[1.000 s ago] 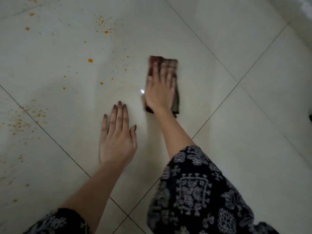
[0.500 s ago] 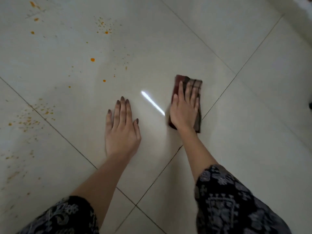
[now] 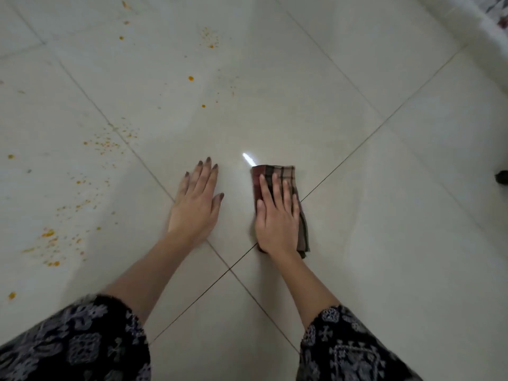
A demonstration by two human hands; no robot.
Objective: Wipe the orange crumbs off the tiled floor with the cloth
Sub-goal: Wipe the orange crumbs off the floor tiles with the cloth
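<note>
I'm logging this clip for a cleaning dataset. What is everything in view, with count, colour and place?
cloth: one, folded, maroon and tan plaid, flat on the floor right of centre
orange crumbs: many, orange, scattered over the left and upper left tiles
tiled floor: pale glossy tiles with dark grout lines, whole frame
dark object: one, black, right edge, cut off
sleeves: two, black with pale print, bottom corners
left hand: flat on the bare floor, centre
right hand: flat on the cloth

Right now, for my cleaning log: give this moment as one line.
step: wiping | right hand: flat on cloth | left hand: flat on tiled floor | orange crumbs: remain, left of both hands
</note>
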